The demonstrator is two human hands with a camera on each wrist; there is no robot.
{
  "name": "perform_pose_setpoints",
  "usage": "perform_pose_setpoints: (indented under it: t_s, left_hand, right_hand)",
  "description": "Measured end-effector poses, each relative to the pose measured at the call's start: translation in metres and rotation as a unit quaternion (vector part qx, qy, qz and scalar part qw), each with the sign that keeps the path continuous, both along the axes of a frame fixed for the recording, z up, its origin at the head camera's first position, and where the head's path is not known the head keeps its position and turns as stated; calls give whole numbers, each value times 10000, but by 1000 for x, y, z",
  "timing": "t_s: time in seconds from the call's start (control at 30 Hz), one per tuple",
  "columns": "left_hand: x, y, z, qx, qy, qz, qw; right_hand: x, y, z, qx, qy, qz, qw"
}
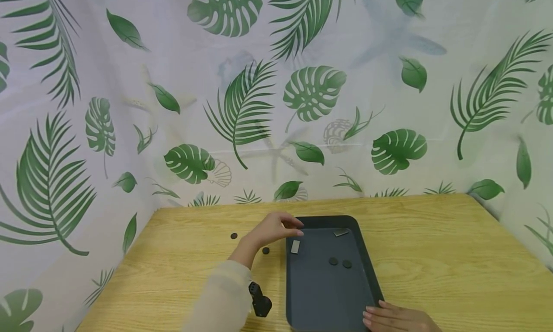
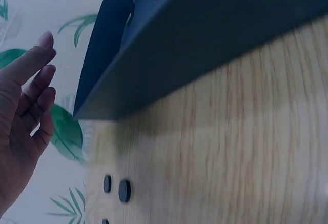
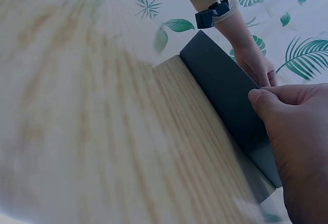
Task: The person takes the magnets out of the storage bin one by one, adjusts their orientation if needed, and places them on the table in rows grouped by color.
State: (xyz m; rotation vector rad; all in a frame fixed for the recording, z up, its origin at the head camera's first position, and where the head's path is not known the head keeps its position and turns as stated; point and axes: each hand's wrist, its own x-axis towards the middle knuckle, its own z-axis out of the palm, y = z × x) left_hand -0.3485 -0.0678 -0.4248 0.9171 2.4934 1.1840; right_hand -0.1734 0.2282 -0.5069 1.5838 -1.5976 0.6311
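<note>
A dark tray [image 1: 328, 296] holds two small rectangular pieces [image 1: 295, 247] and two dark discs [image 1: 333, 261]. Over its back left corner is my left hand [image 1: 276, 228], thumb and fingers apart; the left wrist view shows this hand [image 2: 25, 103] empty, beside the tray [image 2: 169, 55], fingers slightly bent. At the tray's front right side, my right hand [image 1: 399, 318] lies with its fingers over the rim. In the right wrist view, thumb and forefinger of the right hand [image 3: 302, 126] pinch the edge of the tray [image 3: 223, 88].
Dark discs [image 1: 234, 235] lie on the wooden table [image 1: 432, 255] left of the tray, several showing in the left wrist view [image 2: 124, 190]. A black device [image 1: 260, 301] sits at my left wrist. A leaf-patterned cloth [image 1: 302, 178] stands behind the table and along its sides.
</note>
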Motion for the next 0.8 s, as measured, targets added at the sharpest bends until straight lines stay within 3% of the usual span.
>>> perform_pose_setpoints:
  t_s: [0.2,0.37,0.47,0.8]
  left_hand:
    - [7,22,9,-3,-213,-229,9995]
    - [9,39,10,-78,-220,-435,9988]
    - [12,46,8,-125,-258,-596,9978]
    - [15,59,-10,-125,-381,-617,9973]
  right_hand:
    - [0,-3,6,-11,163,66,9998]
    - [1,-4,10,-21,286,37,9996]
    - [0,-4,8,-3,323,58,9995]
    - [-1,-6,6,-104,446,-23,9989]
